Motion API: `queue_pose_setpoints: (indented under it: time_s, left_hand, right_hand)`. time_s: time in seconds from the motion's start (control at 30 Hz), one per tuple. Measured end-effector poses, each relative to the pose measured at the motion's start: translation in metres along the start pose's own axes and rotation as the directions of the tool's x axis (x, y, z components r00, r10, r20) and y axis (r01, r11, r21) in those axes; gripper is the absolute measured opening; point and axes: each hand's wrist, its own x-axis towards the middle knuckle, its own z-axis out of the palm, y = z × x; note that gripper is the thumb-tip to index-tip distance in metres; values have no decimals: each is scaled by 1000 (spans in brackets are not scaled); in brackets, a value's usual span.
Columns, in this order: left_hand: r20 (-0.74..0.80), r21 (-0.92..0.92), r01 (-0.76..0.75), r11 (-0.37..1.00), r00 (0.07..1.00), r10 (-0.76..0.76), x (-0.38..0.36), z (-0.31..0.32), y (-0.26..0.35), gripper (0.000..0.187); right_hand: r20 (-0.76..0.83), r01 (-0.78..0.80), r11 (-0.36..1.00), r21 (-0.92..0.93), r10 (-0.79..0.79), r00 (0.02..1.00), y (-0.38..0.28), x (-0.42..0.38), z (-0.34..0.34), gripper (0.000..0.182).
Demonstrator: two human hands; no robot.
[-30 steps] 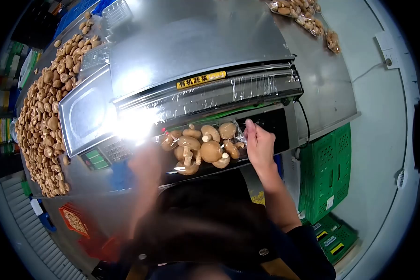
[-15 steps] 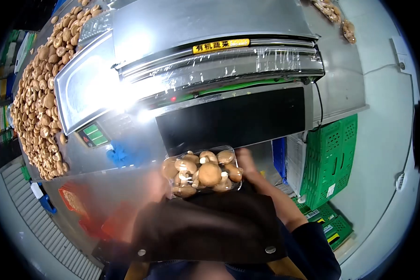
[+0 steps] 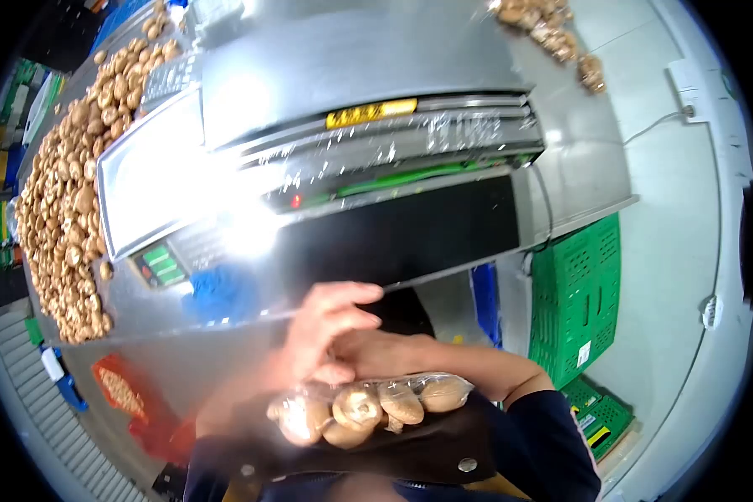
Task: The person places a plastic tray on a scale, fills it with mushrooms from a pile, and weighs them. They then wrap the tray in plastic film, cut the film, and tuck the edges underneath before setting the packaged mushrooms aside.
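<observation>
A film-wrapped pack of brown mushrooms (image 3: 358, 410) is tipped up close to my apron, its mushrooms facing me. My left hand (image 3: 328, 326) is at its far side, fingers bent, the thumb at the pack's upper edge. Crossing beneath it, my right hand (image 3: 382, 351) lies along the same far side and holds the pack; its fingertips are hidden behind the left hand. The pack's underside is out of sight. Beyond the hands is the wrapping machine (image 3: 385, 151) with its black plate (image 3: 418, 230).
Loose mushrooms (image 3: 67, 201) are heaped on the steel table at left, beside a scale (image 3: 151, 176) with a green display. Blue crumpled material (image 3: 217, 293) lies near the front edge. Wrapped mushrooms (image 3: 552, 38) sit at the back right. Green crates (image 3: 577, 293) stand at right.
The pack has come nearer my body and tipped up from lying face-up. Both hands have moved from its sides to its far side and now overlap. The view has shifted slightly.
</observation>
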Motion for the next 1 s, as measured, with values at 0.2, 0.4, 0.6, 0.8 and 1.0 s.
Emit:
queue_pose_setpoints:
  time_s: [0.2,0.4,0.6,0.8,1.0]
  left_hand:
    - [406,-581,514,630,855,-323,8,24,26,65]
    - [388,-688,689,226,613,-688,-26,26,14,60]
    - [156,-837,522,160,510,-846,-68,-27,-19,37]
    - [-432,-769,286,572,427,-795,-126,-142,-6,20]
    - [-926,-266,630,730,45,-376,-269,-261,-29,26]
  right_hand:
    - [-412,-277,949,-151,194,890,-5,-59,-61,35]
    - [-161,-71,925,-373,11,987,-62,-72,-50,41]
    - [-638,-316,913,258,407,654,-72,-53,-105,18]
    - [-874,792,584,-179,-464,145,-146,-86,-223,38]
    - [-929,223,965,-141,-207,308,-149,96,-164,38]
